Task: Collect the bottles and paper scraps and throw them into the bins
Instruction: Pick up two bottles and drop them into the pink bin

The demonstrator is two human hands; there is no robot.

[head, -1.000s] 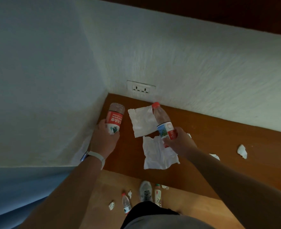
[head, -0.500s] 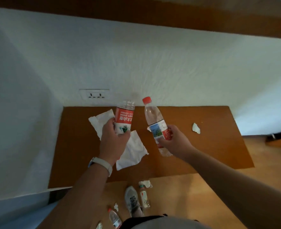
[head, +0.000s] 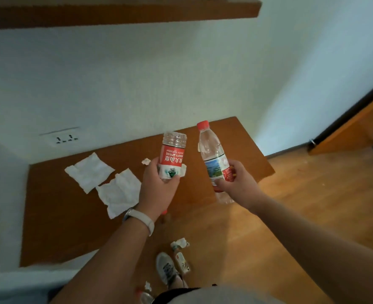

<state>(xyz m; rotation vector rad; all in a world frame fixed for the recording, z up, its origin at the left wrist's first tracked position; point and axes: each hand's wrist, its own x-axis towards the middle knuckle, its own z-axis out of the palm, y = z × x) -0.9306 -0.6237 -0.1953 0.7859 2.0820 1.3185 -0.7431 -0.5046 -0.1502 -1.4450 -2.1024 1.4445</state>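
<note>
Further right of the paper sheets (head: 89, 172) than before, above the desk (head: 60, 216), the left hand (head: 157, 187) curls around the inverted red-label bottle (head: 172, 156) and the right hand (head: 238, 183) grips the capped bottle (head: 211, 154) by its label

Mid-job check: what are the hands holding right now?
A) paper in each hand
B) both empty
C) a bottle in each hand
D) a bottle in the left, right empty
C: the left hand grips the red-label bottle and the right hand grips the red-capped bottle, while the paper sheets lie on the desk.
</note>
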